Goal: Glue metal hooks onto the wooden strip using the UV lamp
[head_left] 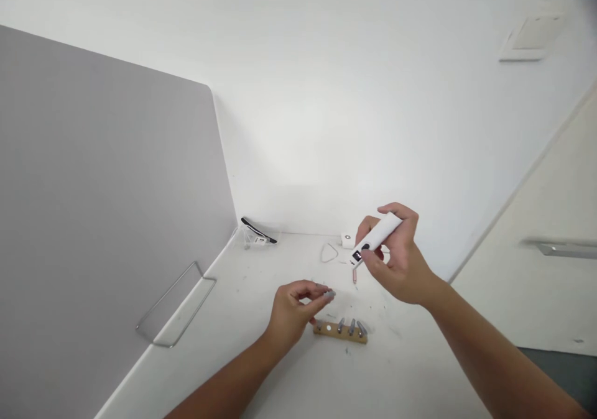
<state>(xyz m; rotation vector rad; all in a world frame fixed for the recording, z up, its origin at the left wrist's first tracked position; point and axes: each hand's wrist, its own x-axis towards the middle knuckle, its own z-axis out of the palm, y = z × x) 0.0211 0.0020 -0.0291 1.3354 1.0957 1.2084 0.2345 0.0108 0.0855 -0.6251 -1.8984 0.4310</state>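
In my head view, my left hand (288, 312) is by the left end of the wooden strip (333, 334), thumb and fingers pinching a small grey tip (329, 294). Three grey pieces (352, 327) stand tilted on the strip's right half. Beyond the strip and to its right, my right hand (402, 258) grips a white device (383, 230), fingers curled round it, thumb at its dark button (365, 247). A pink stick (354, 276) lies beyond the strip.
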